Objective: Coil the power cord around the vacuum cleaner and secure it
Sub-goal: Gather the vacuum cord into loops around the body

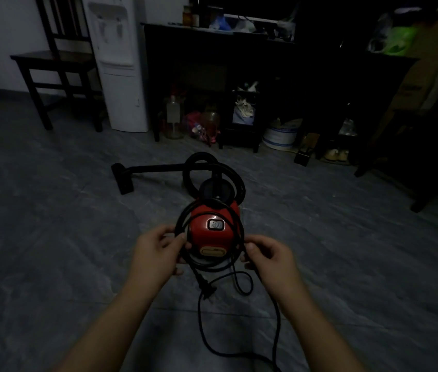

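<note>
Grey marbled floor tiles (51, 277) filled the dim room from edge to edge. Nearest the camera, slack black power cord (209, 267) lay on the tiles in a wide loop between the two bare forearms, and its plug (207, 289) hung just below the hands.

Several turns of cord formed a ring held up at the rear of the red vacuum cleaner (207, 234). From this angle the ring framed the body; whether it touched the body could not be told. The left hand (158, 253) pinched the ring's left side between thumb and curled fingers. The right hand (268, 256) gripped the right side, thumb on top and fingers curled under the strands.

On top of the vacuum cleaner sat a grey power button (215, 225) with a round symbol. Lower on the rear face was a yellow oval label (213, 252), its writing too blurred to read.

Beyond the body a black hose (193, 159) curled upward, and a wand ran left along the floor to a floor nozzle (122, 179).

Farther back stood a dark chair (56, 68), a white water dispenser (115, 63) and a long dark table (266, 60) with jars, bags and a white bucket (279, 136) beneath. At the far right a cardboard box (411, 89) bore dark lettering that could not be made out.
</note>
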